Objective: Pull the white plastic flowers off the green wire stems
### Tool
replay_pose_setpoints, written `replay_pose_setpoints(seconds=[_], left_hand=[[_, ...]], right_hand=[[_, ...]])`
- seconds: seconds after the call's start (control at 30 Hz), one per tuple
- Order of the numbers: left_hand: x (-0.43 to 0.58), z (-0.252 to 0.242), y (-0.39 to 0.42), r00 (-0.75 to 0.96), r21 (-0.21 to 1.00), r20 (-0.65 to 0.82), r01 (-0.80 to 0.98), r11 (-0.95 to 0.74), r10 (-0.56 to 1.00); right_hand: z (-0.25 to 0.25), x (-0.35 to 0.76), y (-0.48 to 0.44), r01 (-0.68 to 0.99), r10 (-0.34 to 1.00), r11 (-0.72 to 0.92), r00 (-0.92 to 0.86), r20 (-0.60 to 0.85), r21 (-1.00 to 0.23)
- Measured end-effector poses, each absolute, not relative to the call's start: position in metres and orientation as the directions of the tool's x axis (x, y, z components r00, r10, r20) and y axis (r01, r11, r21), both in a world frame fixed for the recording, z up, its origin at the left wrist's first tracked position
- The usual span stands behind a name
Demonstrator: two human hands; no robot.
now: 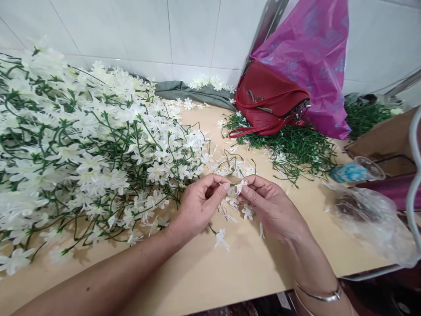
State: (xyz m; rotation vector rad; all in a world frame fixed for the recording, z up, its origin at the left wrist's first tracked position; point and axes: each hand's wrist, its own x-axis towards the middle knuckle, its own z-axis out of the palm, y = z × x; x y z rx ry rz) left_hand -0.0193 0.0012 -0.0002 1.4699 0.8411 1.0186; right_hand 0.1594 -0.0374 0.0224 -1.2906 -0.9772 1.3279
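Over the middle of the tabletop [204, 272], both hands meet at a small white artificial flower [241, 187]. My left hand [200, 204] pinches its green stem end between thumb and forefinger. On the other side, my right hand [271, 204] is closed on the white petals with thumb and fingertips. Another white flower on a short green stem [221, 238] lies just below the left hand. Loose white stamens and petals [230, 164] are scattered beneath and beyond the fingers.
A large heap of white flowers with green stems [82, 149] covers the left side. Behind on the right, a red handbag [269, 96] rests on green stems [296, 149], against a purple plastic bag [315, 57]. A plastic cup [355, 170] and clear bag [371, 215] lie at right.
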Motion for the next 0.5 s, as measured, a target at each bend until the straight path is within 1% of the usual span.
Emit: replay_pose_setpoints(seconds=[0.2, 0.43, 0.5], left_hand=[[-0.0204, -0.0028, 0.0006, 0.398, 0.987, 0.147, -0.002, -0.160, 0.906], [-0.0207, -0.0045, -0.0001, 0.428, 0.979, 0.180, 0.009, -0.203, 0.885], [-0.0205, -0.0038, -0.0004, 0.434, 0.978, 0.183, 0.012, -0.209, 0.882]], right_hand=[[0.0195, 0.1651, -0.0393, -0.058, 0.985, -0.162, 0.054, -0.165, -0.985], [0.0204, 0.1627, -0.0403, -0.097, 0.982, -0.182, 0.041, -0.187, -0.979], [0.0205, 0.1618, -0.0404, -0.086, 0.982, -0.181, 0.037, -0.185, -0.980]])
